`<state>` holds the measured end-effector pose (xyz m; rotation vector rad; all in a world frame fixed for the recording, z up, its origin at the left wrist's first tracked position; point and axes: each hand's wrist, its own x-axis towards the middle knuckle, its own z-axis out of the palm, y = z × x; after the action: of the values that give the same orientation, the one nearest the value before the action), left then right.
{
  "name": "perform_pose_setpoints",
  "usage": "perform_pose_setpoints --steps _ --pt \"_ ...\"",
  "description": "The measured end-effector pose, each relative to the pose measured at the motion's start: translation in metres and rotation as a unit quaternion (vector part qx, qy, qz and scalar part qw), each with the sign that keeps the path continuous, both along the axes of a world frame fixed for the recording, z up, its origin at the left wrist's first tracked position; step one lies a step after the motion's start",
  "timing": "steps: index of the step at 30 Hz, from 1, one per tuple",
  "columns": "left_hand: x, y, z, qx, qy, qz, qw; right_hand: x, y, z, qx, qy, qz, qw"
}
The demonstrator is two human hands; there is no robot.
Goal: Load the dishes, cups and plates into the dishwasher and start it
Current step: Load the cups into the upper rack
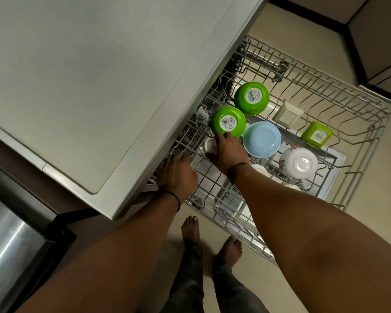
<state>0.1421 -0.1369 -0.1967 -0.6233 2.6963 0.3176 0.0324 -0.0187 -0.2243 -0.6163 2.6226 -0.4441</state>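
Both hands down: left (177, 175) curled, right (227, 150) gripping.

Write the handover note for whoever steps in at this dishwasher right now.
Left hand: resting on the rack edge, holding nothing visible.
Right hand: on a small white cup beside the near green bowl.
Loaded upside down: second green bowl, blue bowl, flowered white bowl, green square container, cream square dish.
Left: seat the cup, push the rack in, close, start.

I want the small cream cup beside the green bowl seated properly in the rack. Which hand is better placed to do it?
The right hand. It already rests on the small cream cup, fingertips by the round green plastic bowl. The left hand is lower, on the wire rack's near edge.
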Motion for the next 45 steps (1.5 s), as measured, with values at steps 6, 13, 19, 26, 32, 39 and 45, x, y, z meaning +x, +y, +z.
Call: perform_pose_setpoints --steps 6,13,19,26,32,39,45 --pt "-0.007 0.003 0.0 0.009 -0.024 -0.007 1.0 -0.005 -0.005 -0.004 0.026 0.025 -0.028 0.999" --pt "-0.009 0.004 0.0 0.015 -0.024 -0.003 1.0 0.006 -0.007 -0.011 0.03 0.045 -0.047 0.997" --pt "-0.009 0.006 -0.001 0.004 -0.028 -0.003 1.0 0.005 -0.007 -0.014 0.054 0.051 -0.045 0.996" --pt "-0.008 0.009 -0.001 0.005 -0.026 0.003 1.0 0.006 0.011 -0.011 0.017 0.052 -0.019 0.998" --pt "-0.004 0.016 0.004 0.002 -0.026 -0.006 1.0 0.004 0.027 0.001 -0.012 0.053 -0.015 0.998" --pt "0.001 0.036 0.034 0.015 -0.034 -0.038 0.999 0.019 0.081 0.038 0.012 0.074 -0.025 0.997" --pt "0.004 0.059 0.089 -0.011 0.004 -0.078 0.997 0.041 0.126 0.089 0.001 0.105 -0.023 0.994"
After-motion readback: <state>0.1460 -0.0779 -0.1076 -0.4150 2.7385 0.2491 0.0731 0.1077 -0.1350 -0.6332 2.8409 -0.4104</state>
